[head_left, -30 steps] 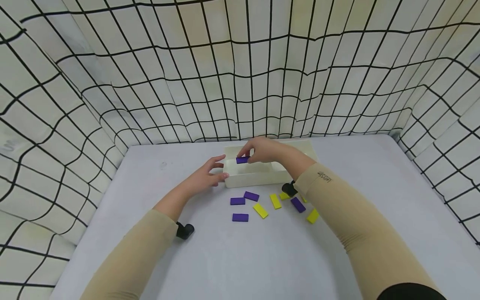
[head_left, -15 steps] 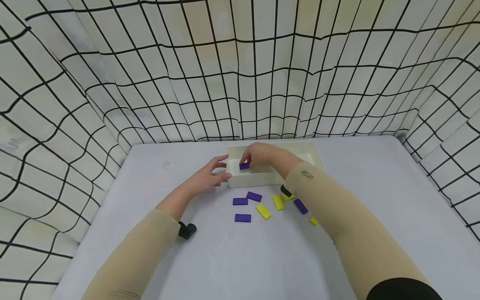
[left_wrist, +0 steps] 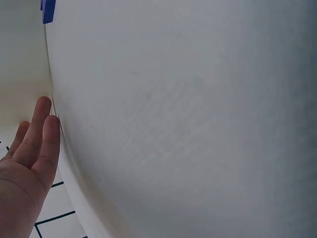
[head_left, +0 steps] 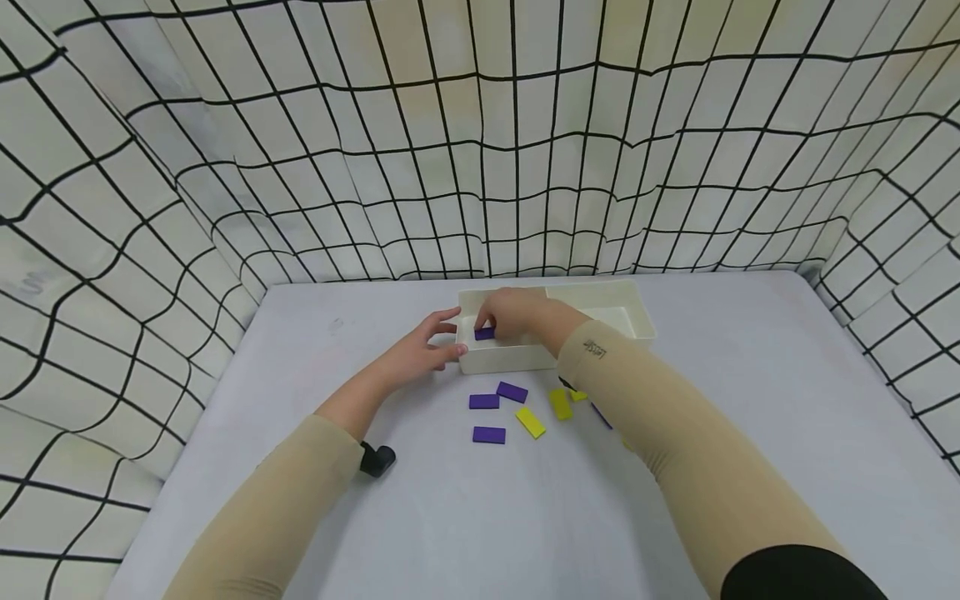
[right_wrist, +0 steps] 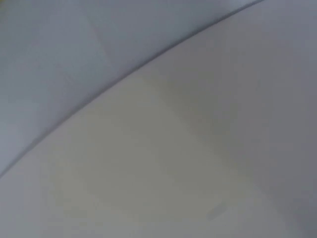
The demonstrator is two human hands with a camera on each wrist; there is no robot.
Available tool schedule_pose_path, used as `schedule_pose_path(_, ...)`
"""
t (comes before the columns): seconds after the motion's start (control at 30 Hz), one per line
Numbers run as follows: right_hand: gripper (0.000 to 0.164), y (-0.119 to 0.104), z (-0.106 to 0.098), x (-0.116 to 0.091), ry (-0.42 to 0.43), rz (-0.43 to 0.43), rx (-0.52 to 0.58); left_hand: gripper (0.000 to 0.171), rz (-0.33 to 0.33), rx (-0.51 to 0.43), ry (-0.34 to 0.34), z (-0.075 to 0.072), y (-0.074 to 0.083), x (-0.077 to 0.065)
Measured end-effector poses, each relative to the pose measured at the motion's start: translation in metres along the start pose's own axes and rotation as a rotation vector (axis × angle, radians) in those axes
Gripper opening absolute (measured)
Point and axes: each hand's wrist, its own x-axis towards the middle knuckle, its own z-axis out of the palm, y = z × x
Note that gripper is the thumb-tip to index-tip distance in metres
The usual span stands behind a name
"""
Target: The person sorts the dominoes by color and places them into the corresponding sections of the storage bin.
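A white box [head_left: 502, 361] with a divider stands at the back of the table. My right hand [head_left: 519, 315] reaches into its left compartment and pinches a purple block [head_left: 484, 333], held low there. The hand hides part of that compartment. Against the box's left end rests my left hand [head_left: 416, 353], its thumb at the front corner and its fingers [left_wrist: 47, 146] fairly straight in the left wrist view. In the right wrist view only pale surfaces show, without the hand.
In front of the box lie several loose blocks, among them a purple block [head_left: 489, 435] and a yellow block [head_left: 530, 422]. The right sleeve [head_left: 675, 425] covers some of them. Black netting [head_left: 513, 150] over white walls encloses the table [head_left: 465, 517] at the back and sides.
My right hand has lowered the purple block from above the box's left compartment down into it. The left hand stays at the box's left end.
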Motion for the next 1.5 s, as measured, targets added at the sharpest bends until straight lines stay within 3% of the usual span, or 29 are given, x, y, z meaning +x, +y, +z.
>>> schedule_pose_path(0.47, 0.041, -0.004, 0.004, 0.005, 0.016, -0.041, -0.041, 0.078, 0.014, -0.013, 0.001, 0.0, -0.004, 0.003)
schedule_pose_path(0.73, 0.038, 0.002, -0.007, -0.004, 0.018, -0.048, -0.006, 0.079, 0.002, 0.003, 0.005, 0.0, -0.003, 0.002)
schedule_pose_path(1.07, 0.04, 0.008, -0.027, -0.026, 0.038, -0.063, 0.033, 0.077, -0.01, 0.021, 0.005, 0.001, -0.003, 0.004)
schedule_pose_path(1.5, 0.036, 0.013, -0.049, -0.07, 0.099, -0.113, 0.063, 0.078, -0.035, 0.027, 0.01, 0.002, 0.001, 0.004)
